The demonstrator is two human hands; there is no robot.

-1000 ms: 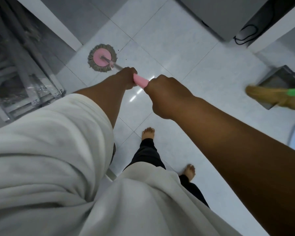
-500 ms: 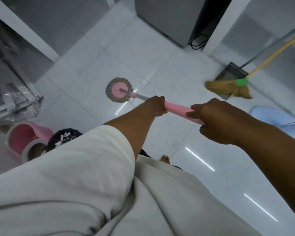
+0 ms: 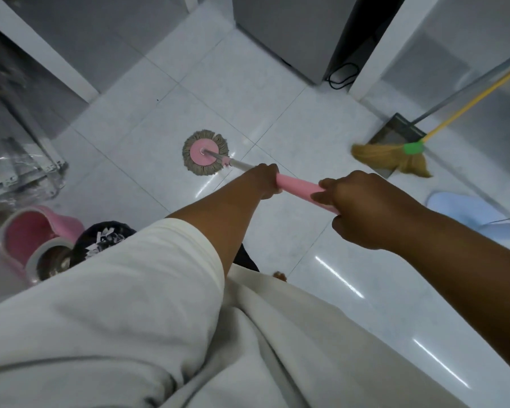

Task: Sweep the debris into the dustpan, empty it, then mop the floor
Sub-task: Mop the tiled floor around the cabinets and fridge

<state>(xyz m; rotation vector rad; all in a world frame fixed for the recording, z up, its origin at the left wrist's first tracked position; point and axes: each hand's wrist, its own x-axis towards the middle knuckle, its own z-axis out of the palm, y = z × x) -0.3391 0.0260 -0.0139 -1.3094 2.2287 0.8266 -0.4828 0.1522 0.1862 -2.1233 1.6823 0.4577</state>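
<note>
We curled our left hand [image 3: 264,181] and right hand [image 3: 362,207] round the mop [image 3: 298,185], its head [image 3: 205,156] on open floor [image 3: 248,92], well apart from the bucket [image 3: 27,234] near left and the broom [image 3: 389,160] and dustpan [image 3: 395,132] far right.

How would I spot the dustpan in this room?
Start at the white post on the right of the floor. Near its foot sits the dustpan, partly behind the broom. It is dark grey and square; the broom is straw-yellow with a green collar.
</note>
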